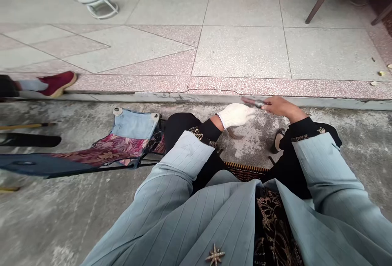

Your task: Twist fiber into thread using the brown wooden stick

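My right hand (280,107), bare, is closed in a pinch on a thin reddish-brown stick (247,100) with a band of silver wire (259,103) wound round it. The stick points left, in front of the raised step's edge. Close by on the left is my left hand (235,115) in a white knitted glove, its fingers pressed together and pointing right. Whatever it may hold is hidden. Just under the glove shows a curved brown piece (235,134); I cannot tell whether it is held or lies on the ground.
A low tiled step (241,58) runs across the front. To the left stands a folding fabric lounger (122,143), and beyond it a person's red shoe (59,83) rests on the step. A white stool (96,1) is at the back. I sit on a woven seat (248,170).
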Demonstrator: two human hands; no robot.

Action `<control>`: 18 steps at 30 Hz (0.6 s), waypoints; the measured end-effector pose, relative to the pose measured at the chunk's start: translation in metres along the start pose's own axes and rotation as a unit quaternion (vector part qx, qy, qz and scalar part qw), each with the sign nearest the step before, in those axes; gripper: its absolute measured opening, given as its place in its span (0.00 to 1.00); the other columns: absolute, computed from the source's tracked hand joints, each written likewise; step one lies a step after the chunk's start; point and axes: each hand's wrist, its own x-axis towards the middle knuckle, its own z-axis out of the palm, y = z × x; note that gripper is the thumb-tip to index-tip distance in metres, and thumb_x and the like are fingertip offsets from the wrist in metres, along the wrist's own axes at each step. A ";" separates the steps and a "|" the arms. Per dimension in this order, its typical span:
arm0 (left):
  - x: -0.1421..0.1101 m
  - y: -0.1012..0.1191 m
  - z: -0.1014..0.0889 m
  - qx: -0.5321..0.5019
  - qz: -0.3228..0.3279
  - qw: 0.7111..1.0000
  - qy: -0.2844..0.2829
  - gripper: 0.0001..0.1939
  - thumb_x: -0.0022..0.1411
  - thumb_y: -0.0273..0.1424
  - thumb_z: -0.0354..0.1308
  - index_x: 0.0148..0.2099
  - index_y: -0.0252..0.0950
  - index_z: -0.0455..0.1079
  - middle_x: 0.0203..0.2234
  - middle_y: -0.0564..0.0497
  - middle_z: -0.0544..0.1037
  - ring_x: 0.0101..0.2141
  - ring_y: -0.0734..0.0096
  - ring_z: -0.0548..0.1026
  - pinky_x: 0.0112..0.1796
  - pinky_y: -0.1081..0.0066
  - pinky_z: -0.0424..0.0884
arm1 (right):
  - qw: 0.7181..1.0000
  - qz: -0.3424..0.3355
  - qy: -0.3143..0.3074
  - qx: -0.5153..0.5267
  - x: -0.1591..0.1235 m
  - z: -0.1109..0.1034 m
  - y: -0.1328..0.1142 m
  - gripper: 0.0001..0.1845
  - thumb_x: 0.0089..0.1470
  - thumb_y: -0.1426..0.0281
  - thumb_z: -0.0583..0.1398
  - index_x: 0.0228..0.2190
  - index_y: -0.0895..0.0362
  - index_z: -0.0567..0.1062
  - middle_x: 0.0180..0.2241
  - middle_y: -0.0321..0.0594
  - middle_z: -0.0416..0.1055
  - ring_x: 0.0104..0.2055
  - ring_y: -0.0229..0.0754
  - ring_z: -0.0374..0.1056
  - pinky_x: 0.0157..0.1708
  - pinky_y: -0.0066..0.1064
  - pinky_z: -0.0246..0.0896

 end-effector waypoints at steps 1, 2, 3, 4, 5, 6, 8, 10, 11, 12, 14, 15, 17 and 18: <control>0.000 -0.001 -0.002 0.000 0.008 1.000 0.004 0.18 0.70 0.39 0.44 0.43 0.36 0.73 0.32 0.47 0.78 0.31 0.65 0.74 0.29 0.71 0.58 | 0.998 -0.012 -0.030 -0.050 -0.003 0.001 -0.003 0.10 0.52 0.63 0.63 0.31 0.59 0.78 0.24 0.39 0.69 0.26 0.38 0.61 0.27 0.30 0.51; -0.001 -0.002 -0.004 -0.017 0.024 1.000 0.003 0.17 0.69 0.38 0.45 0.42 0.36 0.73 0.32 0.47 0.78 0.31 0.66 0.74 0.30 0.71 0.58 | 0.993 -0.033 -0.074 -0.080 -0.008 0.001 -0.007 0.10 0.52 0.63 0.63 0.30 0.58 0.78 0.24 0.39 0.70 0.26 0.38 0.61 0.27 0.30 0.51; -0.001 -0.002 -0.007 -0.049 0.047 0.998 -0.004 0.16 0.69 0.38 0.46 0.41 0.36 0.73 0.31 0.48 0.77 0.31 0.68 0.73 0.30 0.72 0.58 | 0.986 -0.060 -0.128 -0.087 -0.012 0.000 -0.009 0.11 0.52 0.63 0.63 0.29 0.58 0.79 0.24 0.39 0.70 0.26 0.37 0.61 0.26 0.29 0.51; -0.001 -0.002 -0.010 -0.096 0.081 0.992 -0.017 0.16 0.69 0.37 0.47 0.40 0.36 0.73 0.31 0.49 0.77 0.31 0.69 0.73 0.31 0.72 0.59 | 0.975 -0.090 -0.190 -0.072 -0.018 -0.001 -0.011 0.12 0.53 0.62 0.63 0.31 0.59 0.79 0.24 0.38 0.70 0.26 0.36 0.61 0.26 0.29 0.51; -0.001 -0.002 -0.013 -0.154 0.117 0.981 -0.035 0.16 0.69 0.37 0.47 0.39 0.36 0.73 0.31 0.50 0.77 0.31 0.71 0.73 0.31 0.73 0.60 | 0.959 -0.118 -0.254 -0.042 -0.023 -0.004 -0.012 0.13 0.53 0.61 0.63 0.33 0.59 0.79 0.24 0.37 0.69 0.25 0.35 0.60 0.26 0.28 0.51; -0.002 -0.002 -0.015 -0.211 0.143 0.966 -0.048 0.16 0.69 0.37 0.47 0.39 0.36 0.73 0.31 0.51 0.77 0.31 0.72 0.73 0.32 0.74 0.61 | 0.941 -0.142 -0.307 -0.001 -0.028 -0.008 -0.013 0.16 0.54 0.59 0.63 0.36 0.59 0.79 0.24 0.36 0.69 0.25 0.34 0.60 0.26 0.27 0.52; -0.001 0.000 -0.018 -0.303 0.153 0.939 -0.047 0.16 0.68 0.38 0.47 0.41 0.34 0.74 0.33 0.50 0.77 0.32 0.72 0.72 0.34 0.74 0.63 | 0.913 -0.176 -0.355 0.094 -0.036 -0.016 -0.013 0.20 0.53 0.57 0.64 0.39 0.61 0.79 0.25 0.34 0.69 0.24 0.33 0.59 0.26 0.26 0.53; 0.000 0.003 -0.018 -0.359 0.110 0.927 -0.012 0.17 0.68 0.38 0.48 0.44 0.33 0.73 0.34 0.49 0.77 0.31 0.73 0.71 0.34 0.72 0.64 | 0.912 -0.193 -0.309 0.186 -0.043 -0.022 -0.014 0.20 0.51 0.58 0.66 0.39 0.61 0.78 0.25 0.34 0.68 0.24 0.32 0.59 0.25 0.26 0.54; 0.000 0.004 -0.017 -0.371 0.079 0.925 0.008 0.18 0.69 0.40 0.47 0.44 0.33 0.73 0.33 0.49 0.77 0.30 0.74 0.70 0.33 0.72 0.64 | 0.917 -0.195 -0.258 0.232 -0.046 -0.024 -0.015 0.19 0.51 0.59 0.66 0.38 0.61 0.78 0.25 0.34 0.68 0.24 0.31 0.59 0.25 0.26 0.54; 0.001 0.005 -0.017 -0.373 0.049 0.926 0.027 0.19 0.69 0.41 0.47 0.44 0.32 0.73 0.32 0.49 0.77 0.28 0.74 0.69 0.32 0.72 0.64 | 0.920 -0.195 -0.199 0.277 -0.048 -0.026 -0.016 0.18 0.51 0.59 0.67 0.37 0.61 0.77 0.25 0.34 0.68 0.24 0.31 0.58 0.25 0.25 0.53; 0.003 0.007 -0.017 -0.347 0.008 0.936 0.056 0.21 0.70 0.42 0.44 0.42 0.33 0.73 0.31 0.50 0.75 0.27 0.75 0.68 0.31 0.72 0.63 | 0.912 -0.188 -0.079 0.356 -0.052 -0.026 -0.020 0.15 0.53 0.61 0.66 0.33 0.61 0.76 0.25 0.34 0.67 0.24 0.30 0.58 0.25 0.25 0.53; 0.004 0.007 -0.018 -0.321 0.002 0.945 0.068 0.22 0.70 0.42 0.43 0.41 0.33 0.73 0.31 0.51 0.75 0.27 0.75 0.68 0.32 0.72 0.64 | 0.905 -0.182 -0.032 0.383 -0.053 -0.025 -0.021 0.14 0.54 0.61 0.66 0.32 0.61 0.75 0.25 0.34 0.66 0.23 0.30 0.57 0.24 0.25 0.52; 0.006 0.009 -0.021 -0.245 0.002 0.965 0.087 0.20 0.71 0.40 0.42 0.40 0.33 0.72 0.32 0.51 0.75 0.31 0.72 0.71 0.36 0.71 0.64 | 0.900 -0.164 0.024 0.404 -0.055 -0.024 -0.021 0.14 0.54 0.62 0.66 0.29 0.60 0.72 0.24 0.34 0.65 0.23 0.30 0.57 0.23 0.26 0.51; 0.007 0.010 -0.023 -0.202 -0.001 0.975 0.091 0.20 0.71 0.39 0.42 0.41 0.34 0.72 0.32 0.50 0.76 0.33 0.70 0.71 0.37 0.71 0.64 | 0.903 -0.153 0.034 0.400 -0.055 -0.023 -0.019 0.14 0.53 0.62 0.66 0.28 0.60 0.72 0.23 0.34 0.65 0.22 0.30 0.57 0.23 0.26 0.51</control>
